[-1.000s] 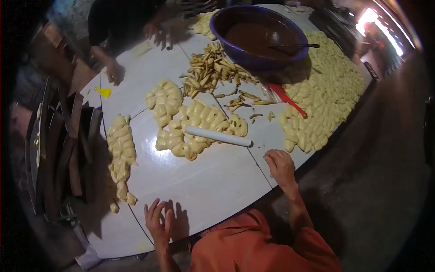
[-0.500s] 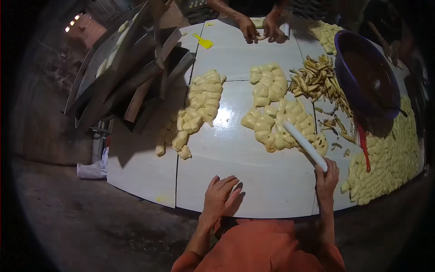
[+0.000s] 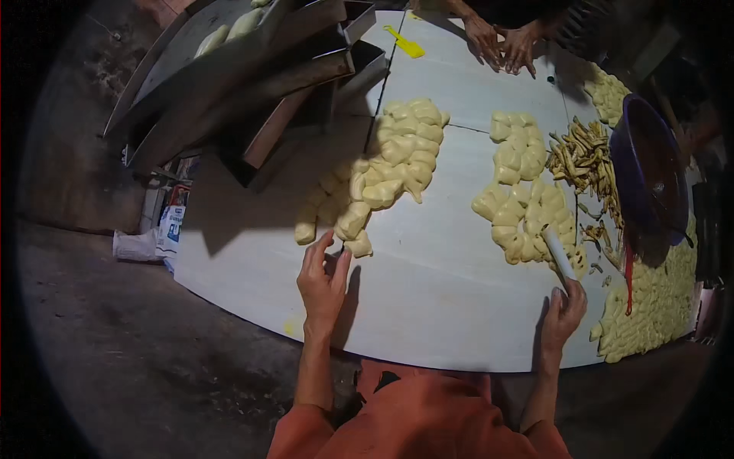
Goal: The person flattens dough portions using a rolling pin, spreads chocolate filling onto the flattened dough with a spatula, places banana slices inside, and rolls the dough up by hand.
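My left hand (image 3: pixel 322 284) reaches up to the near end of the left cluster of pale yellow dough pieces (image 3: pixel 405 149). Its fingers and thumb are spread around the nearest lumps, and nothing is held in it. On the right, my right hand (image 3: pixel 564 315) grips the near end of a smooth white rolling pin (image 3: pixel 560 254). The pin's far end rests by a second cluster of dough pieces (image 3: pixel 506 216). Both clusters lie on the white tabletop (image 3: pixel 436 283).
Metal trays (image 3: pixel 298 76) are stacked at the left. A yellow scraper (image 3: pixel 405 43) lies near a co-worker's hands (image 3: pixel 505 47). To the right are brownish strips (image 3: pixel 585 157), a purple basin (image 3: pixel 623 164), a red-handled tool (image 3: pixel 629 279) and a wide spread of dough pieces (image 3: pixel 646 310).
My left hand has moved forward and left to the left dough cluster, its fingers spreading. The right hand still grips the rolling pin. The view has shifted, and the co-worker's hands have flattened onto the table.
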Demonstrator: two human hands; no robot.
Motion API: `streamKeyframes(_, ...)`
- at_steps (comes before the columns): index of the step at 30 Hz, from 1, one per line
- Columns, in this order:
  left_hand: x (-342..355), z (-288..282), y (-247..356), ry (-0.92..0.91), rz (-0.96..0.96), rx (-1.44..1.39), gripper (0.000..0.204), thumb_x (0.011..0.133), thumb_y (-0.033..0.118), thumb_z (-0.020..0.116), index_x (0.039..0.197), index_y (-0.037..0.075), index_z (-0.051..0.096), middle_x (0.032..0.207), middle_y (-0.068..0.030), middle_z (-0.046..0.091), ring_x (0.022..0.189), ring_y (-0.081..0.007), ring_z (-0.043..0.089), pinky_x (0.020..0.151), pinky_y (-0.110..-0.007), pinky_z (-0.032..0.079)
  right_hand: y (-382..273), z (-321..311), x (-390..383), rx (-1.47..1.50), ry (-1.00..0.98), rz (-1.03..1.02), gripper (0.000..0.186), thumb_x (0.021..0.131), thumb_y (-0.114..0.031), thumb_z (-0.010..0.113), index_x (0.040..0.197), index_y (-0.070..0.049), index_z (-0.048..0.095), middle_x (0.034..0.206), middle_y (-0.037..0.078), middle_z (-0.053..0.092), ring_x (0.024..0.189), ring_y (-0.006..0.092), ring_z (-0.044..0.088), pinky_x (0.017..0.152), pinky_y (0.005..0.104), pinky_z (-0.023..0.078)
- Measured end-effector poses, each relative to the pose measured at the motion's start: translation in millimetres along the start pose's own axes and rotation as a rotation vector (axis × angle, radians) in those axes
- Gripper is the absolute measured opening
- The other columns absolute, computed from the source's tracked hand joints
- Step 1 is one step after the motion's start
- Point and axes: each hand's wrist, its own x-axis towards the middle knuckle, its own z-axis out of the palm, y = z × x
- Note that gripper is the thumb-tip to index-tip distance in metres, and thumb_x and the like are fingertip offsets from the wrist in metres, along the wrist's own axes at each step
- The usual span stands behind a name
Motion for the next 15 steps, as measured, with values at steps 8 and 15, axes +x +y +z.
streamKeyframes(8, 54, 0, -17, -0.21, -0.049, -0.02, 0.037, 0.093, 0.025, 0.076, 0.123, 0.004, 0.071, 0.107, -0.0144, 0.074, 0.088, -0.0275, 0.073, 0.078, -0.037, 0.056, -226, 147, -20, 0.246, -0.473, -0.5, 0.046, 0.084, -0.039, 0.082, 0.112, -0.004, 0.07, 0.102, 0.011, 0.068, 0.092, 0.0314, 0.064, 0.083, 0.046, 0.044)
streamKeyframes(15, 72, -13, -45, -0.328, -0.268, -0.307, 0.03, 0.099, 0.026, 0.072, 0.117, 0.002, 0.074, 0.095, -0.0128, 0.078, 0.082, -0.0215, 0.073, 0.075, -0.034, 0.056, -264, 192, -30, 0.31, -0.538, -0.437, 0.031, 0.085, -0.027, 0.077, 0.102, -0.003, 0.069, 0.094, 0.012, 0.069, 0.088, 0.0329, 0.063, 0.081, 0.0466, 0.045)
